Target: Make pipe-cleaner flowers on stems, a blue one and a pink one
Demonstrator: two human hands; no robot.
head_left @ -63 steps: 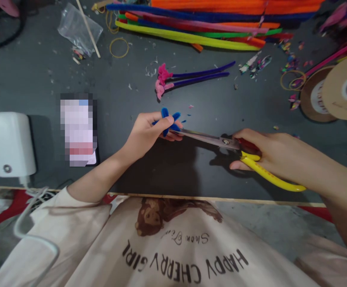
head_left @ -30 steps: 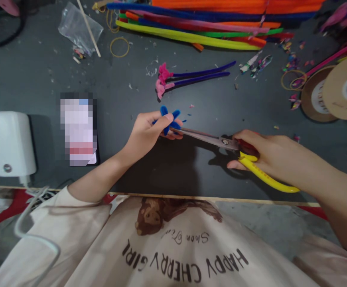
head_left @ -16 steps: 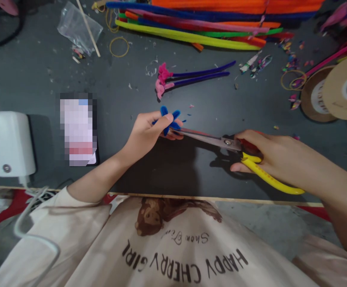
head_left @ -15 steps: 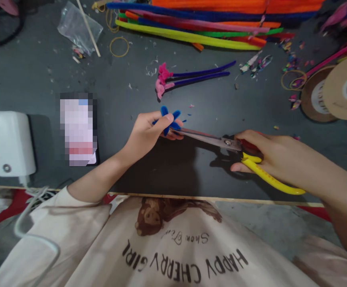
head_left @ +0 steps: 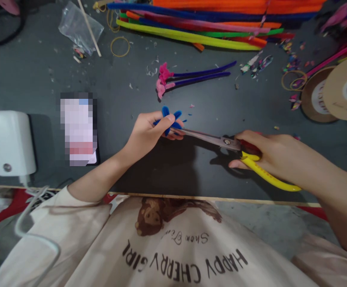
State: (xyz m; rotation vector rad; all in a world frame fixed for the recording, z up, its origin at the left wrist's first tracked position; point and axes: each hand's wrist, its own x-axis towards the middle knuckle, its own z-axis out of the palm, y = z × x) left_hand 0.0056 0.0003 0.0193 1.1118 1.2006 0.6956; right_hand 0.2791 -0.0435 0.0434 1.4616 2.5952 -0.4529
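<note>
Dark grey tabletop (head_left: 242,95) fills most of the head view, its pale edge crossing the lower part of the frame. Near the centre, the left hand (head_left: 146,129) pinches a blue fuzzy flower (head_left: 165,112) between thumb and fingers, petals spreading around the thumb tip. Right of centre, the right hand (head_left: 271,153) grips the yellow and red handles of the scissors (head_left: 227,142), whose blades point left, their tips at the flower's lower right petal; I cannot tell whether they touch it. Small blue snippets (head_left: 184,120) lie just beside the fingers. Above, two pink flowers (head_left: 165,73) on purple stems lie side by side. Bright fuzzy sticks (head_left: 191,35) run along the top; a phone (head_left: 77,127) and a white device (head_left: 10,141) lie at left, spools (head_left: 333,87) at right.
</note>
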